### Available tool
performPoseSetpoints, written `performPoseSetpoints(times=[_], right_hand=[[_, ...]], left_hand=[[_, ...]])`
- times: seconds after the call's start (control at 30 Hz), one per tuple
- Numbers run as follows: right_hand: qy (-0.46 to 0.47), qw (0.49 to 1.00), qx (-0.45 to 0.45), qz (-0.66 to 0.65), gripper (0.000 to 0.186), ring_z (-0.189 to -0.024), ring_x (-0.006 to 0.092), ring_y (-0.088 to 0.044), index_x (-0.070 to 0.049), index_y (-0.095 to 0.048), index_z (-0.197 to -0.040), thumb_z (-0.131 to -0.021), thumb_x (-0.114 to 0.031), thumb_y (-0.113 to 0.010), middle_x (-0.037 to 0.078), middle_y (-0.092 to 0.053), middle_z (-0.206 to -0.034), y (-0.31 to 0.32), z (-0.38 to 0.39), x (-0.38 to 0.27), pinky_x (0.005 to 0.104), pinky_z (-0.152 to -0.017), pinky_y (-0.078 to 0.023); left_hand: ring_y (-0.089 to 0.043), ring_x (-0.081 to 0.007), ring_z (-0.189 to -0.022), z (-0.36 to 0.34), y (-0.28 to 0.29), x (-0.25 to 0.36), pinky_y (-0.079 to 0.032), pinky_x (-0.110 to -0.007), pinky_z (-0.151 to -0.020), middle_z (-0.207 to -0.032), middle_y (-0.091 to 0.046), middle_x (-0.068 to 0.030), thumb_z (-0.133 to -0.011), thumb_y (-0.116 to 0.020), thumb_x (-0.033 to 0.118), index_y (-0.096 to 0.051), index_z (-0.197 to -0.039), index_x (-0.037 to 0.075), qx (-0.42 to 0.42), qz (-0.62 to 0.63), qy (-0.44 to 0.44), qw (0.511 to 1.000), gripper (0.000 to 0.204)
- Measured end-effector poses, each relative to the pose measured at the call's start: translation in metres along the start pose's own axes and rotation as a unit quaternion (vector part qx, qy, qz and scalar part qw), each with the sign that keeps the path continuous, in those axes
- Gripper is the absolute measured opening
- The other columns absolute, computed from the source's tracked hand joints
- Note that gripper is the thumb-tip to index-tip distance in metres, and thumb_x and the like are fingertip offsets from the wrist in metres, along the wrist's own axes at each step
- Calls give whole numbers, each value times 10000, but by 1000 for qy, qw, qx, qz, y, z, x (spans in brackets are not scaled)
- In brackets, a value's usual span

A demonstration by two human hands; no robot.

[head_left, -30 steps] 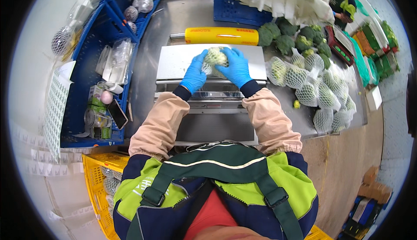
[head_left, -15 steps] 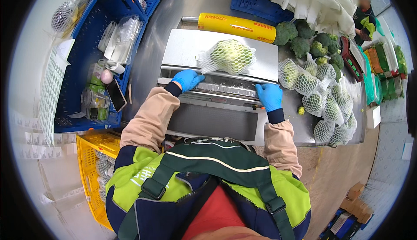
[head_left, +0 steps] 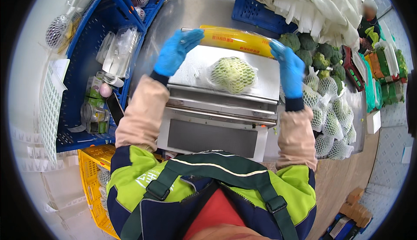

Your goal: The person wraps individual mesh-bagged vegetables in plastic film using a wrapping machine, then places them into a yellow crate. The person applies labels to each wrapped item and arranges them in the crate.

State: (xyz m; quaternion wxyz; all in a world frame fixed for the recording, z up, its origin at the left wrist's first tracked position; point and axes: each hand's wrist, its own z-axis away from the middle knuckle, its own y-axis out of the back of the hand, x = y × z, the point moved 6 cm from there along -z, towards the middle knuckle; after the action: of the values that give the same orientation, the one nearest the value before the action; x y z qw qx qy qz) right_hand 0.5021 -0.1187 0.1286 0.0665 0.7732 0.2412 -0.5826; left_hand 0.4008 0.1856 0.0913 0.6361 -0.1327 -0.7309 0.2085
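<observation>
A pale green head of broccoli in a white foam net [head_left: 233, 75] lies on the metal top of a film-wrapping machine [head_left: 186, 73]. Beyond it is a yellow roll of cling film [head_left: 236, 41]. My blue-gloved left hand [head_left: 176, 53] is raised at the roll's left end, fingers pressed together. At the right end my right hand [head_left: 290, 68], gloved alike, has its fingers closed too. A shiny, transparent sheet of cling film [head_left: 243, 32] stretches between both hands, above the roll; its edges are hard to make out.
Netted broccoli [head_left: 332, 123] and bare broccoli heads [head_left: 306, 42] crowd the table's right side. Blue crates [head_left: 74, 105] with packets and a phone stand left, a yellow crate [head_left: 89, 188] below them. White sheeting [head_left: 304, 1] covers the back right; another person [head_left: 368, 25] stands beyond.
Both hands have risen from the machine's front edge and moved away from me to the roll's ends, drawing film along. The netted broccoli sits slightly lower in view.
</observation>
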Motion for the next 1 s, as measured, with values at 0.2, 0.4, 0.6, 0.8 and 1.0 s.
performPoseSetpoints(times=[0.2,0.4,0.6,0.8,1.0], right_hand=[[-148,976,-119,105,472,-1172,167,-475,-70,-433,-1338,-927,-283,-530,129,-467,-1327,31,14,157,288,-996,-362],[-61,946,-202,247,823,-1180,222,-471,-66,-226,-1427,-795,-316,-690,160,-469,-1293,-21,49,104,309,-1018,-358],[-128,914,-241,301,598,-988,207,-609,7,-490,-1196,-746,-300,-737,144,-637,-1074,-16,85,78,301,-881,-475],[-465,818,-326,93,561,-819,130,-619,-54,-405,-1328,-884,-335,-599,89,-629,-1014,-44,167,13,267,-589,-524],[6,832,-491,258,604,-986,224,-593,-47,-261,-1416,-919,-242,-544,96,-564,-1206,-16,235,94,312,-930,-458]], left_hand=[[-465,-226,-1195,-15,35,-108,-324,-335,-1066,-1301,-471,-141,-869,-607,113,-421,-1332,50,-22,-177,56,982,503],[-371,-248,-1272,7,-22,-96,-319,-336,-1071,-1399,-334,-150,-807,-646,25,-359,-1373,129,-172,-498,-76,847,643],[-522,-156,-1102,49,-29,-81,-416,-293,-983,-1234,-539,-114,-862,-610,78,-417,-1317,23,-271,-311,129,902,498],[-571,-185,-1032,152,-59,-77,-496,-308,-847,-1166,-587,-167,-853,-650,230,-458,-1277,2,-301,-127,365,872,519],[-632,-283,-960,221,-23,-147,-538,-350,-775,-1099,-615,-187,-885,-558,427,-504,-1213,-10,-171,-52,582,793,549]])
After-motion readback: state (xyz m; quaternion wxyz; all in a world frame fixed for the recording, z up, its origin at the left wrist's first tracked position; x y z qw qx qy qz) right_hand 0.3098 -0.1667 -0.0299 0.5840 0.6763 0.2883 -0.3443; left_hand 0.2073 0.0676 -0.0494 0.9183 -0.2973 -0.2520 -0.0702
